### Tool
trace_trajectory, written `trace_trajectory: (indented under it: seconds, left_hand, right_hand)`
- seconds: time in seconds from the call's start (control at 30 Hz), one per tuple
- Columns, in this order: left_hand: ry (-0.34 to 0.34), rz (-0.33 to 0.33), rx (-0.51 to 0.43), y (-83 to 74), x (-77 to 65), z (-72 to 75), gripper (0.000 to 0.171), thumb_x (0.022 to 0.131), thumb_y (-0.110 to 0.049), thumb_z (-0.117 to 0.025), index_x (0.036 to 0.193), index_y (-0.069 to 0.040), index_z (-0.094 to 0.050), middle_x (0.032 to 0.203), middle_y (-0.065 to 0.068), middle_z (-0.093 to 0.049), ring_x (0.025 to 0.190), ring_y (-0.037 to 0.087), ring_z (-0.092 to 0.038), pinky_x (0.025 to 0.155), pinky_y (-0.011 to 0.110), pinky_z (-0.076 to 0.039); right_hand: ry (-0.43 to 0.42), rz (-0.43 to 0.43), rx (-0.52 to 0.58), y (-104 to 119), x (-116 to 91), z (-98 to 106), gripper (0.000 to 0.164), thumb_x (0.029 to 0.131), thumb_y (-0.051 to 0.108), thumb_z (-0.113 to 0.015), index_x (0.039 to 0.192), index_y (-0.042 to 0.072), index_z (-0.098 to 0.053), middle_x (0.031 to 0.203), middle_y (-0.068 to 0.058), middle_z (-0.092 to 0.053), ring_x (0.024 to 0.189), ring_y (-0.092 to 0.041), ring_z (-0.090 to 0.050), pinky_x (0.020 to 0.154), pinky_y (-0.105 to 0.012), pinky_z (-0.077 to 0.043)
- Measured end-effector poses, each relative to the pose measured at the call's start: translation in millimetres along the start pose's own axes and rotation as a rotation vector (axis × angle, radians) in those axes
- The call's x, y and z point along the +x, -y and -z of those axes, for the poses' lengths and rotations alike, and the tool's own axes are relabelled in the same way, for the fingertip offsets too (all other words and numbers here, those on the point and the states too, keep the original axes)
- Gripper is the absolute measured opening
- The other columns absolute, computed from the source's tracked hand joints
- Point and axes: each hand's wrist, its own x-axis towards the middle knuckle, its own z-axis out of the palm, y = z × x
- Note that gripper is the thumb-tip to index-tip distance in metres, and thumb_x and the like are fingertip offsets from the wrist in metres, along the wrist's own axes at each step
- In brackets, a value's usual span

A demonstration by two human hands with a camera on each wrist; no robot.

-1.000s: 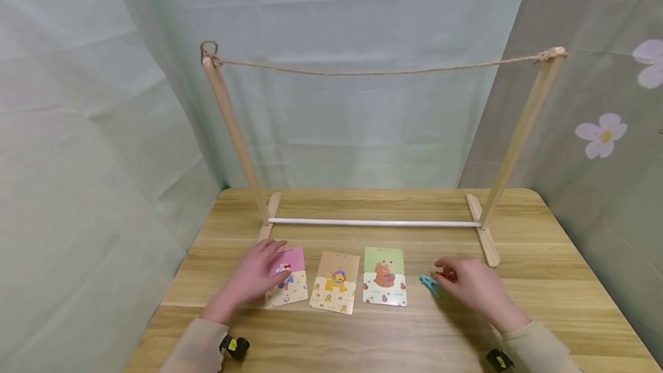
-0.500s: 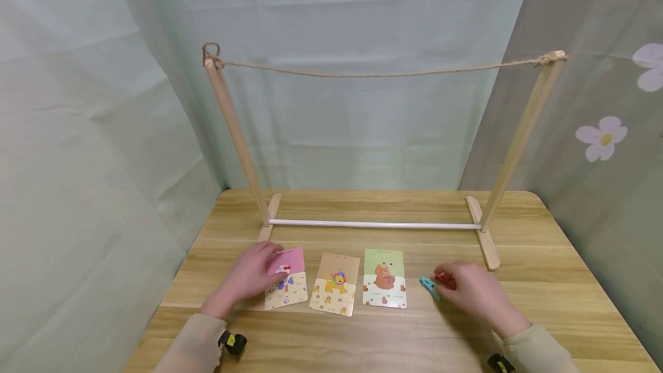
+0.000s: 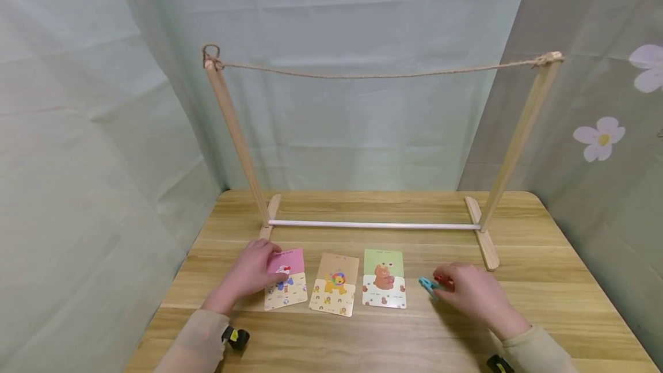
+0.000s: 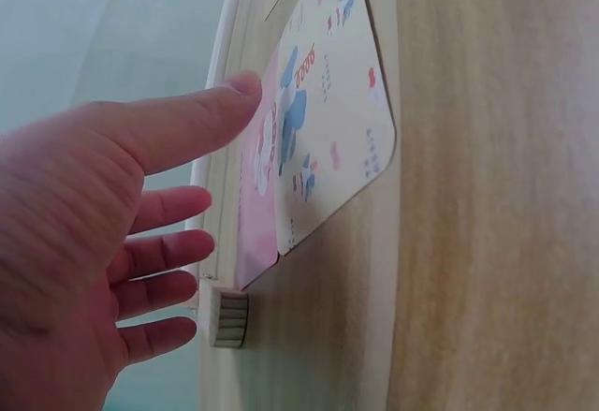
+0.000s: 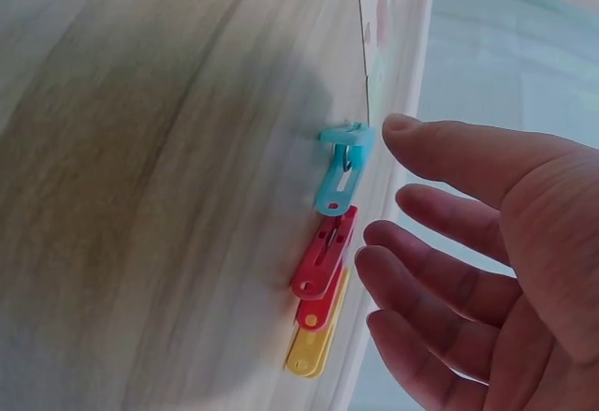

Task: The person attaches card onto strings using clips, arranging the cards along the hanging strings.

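Observation:
In the head view my left hand (image 3: 251, 269) hovers at the left edge of a pink and cream card with a rabbit-like figure (image 3: 294, 291). The left wrist view shows its thumb and fingers spread, gripping nothing; whether the thumb touches the card I cannot tell. My right hand (image 3: 473, 292) is beside the small plastic clothespins, fingers loosely bent and holding nothing. A blue clothespin (image 5: 342, 182), a red clothespin (image 5: 323, 256) and a yellow clothespin (image 5: 309, 350) lie in a row on the table. A lion card (image 3: 334, 285) and a green bear card (image 3: 384, 278) lie flat between the hands.
Behind the cards stands a wooden frame with a left post (image 3: 235, 143) and a right post (image 3: 523, 137). Twine (image 3: 362, 76) is strung between their tops, sagging slightly. A white rod (image 3: 373, 225) joins the feet low down. Curtains (image 3: 336, 143) surround the wooden table (image 3: 383, 338).
Both hands stay almost in place, shifting only slightly beside the rabbit card and the clothespins. Cards and clothespins have not moved on the table.

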Motion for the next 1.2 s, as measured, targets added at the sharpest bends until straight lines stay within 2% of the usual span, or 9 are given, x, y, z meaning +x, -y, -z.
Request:
trace_trajectory:
  seconds: [0.27,0.5,0.77,1.07,1.2]
  left_hand:
    - [0.03,0.02,0.024,-1.7,2.8,1.6,0.07,0.072,-0.042,-0.1,0.122,-0.003,-0.071,0.117,0.008,-0.066,0.116,0.032,-0.055,0.102,0.053,-0.047]
    - [0.043,0.026,0.024,0.2,5.2,1.1,0.069,0.074,-0.043,-0.099,0.122,-0.004,-0.071,0.118,0.008,-0.066,0.114,0.03,-0.055,0.102,0.052,-0.047]
    - [0.063,0.046,0.025,-0.3,6.4,0.7,0.071,0.074,-0.045,-0.099,0.124,-0.004,-0.07,0.118,0.007,-0.066,0.113,0.029,-0.053,0.101,0.053,-0.047]
    - [0.08,0.049,0.02,-2.9,7.1,2.6,0.065,0.075,-0.036,-0.099,0.123,-0.003,-0.07,0.117,0.008,-0.064,0.113,0.031,-0.053,0.1,0.054,-0.047]
    - [0.102,0.072,0.033,-3.5,7.7,3.4,0.067,0.077,-0.037,-0.098,0.126,-0.002,-0.07,0.12,0.01,-0.064,0.118,0.033,-0.052,0.105,0.055,-0.045]
  right_hand:
    - [0.012,0.004,-0.027,4.1,-2.1,0.7,0.018,0.083,0.029,-0.093,0.092,0.026,-0.077,0.071,0.015,-0.052,0.063,-0.003,-0.043,0.053,-0.025,-0.036]
    - [0.022,0.003,-0.037,3.1,-1.9,-1.5,0.019,0.083,0.029,-0.092,0.093,0.026,-0.077,0.072,0.016,-0.052,0.063,-0.003,-0.043,0.053,-0.026,-0.037]
    - [0.049,-0.004,-0.035,5.8,-0.8,-2.5,0.02,0.082,0.03,-0.094,0.095,0.025,-0.079,0.073,0.017,-0.057,0.063,-0.002,-0.045,0.054,-0.026,-0.041]
    - [0.055,-0.015,-0.038,7.9,-0.9,-3.7,0.022,0.08,0.031,-0.095,0.094,0.024,-0.08,0.08,0.018,-0.066,0.07,0.0,-0.054,0.059,-0.03,-0.049]
    - [0.055,-0.013,-0.038,8.0,-1.3,-3.5,0.021,0.08,0.03,-0.095,0.093,0.024,-0.079,0.079,0.018,-0.064,0.069,0.0,-0.053,0.058,-0.029,-0.048]
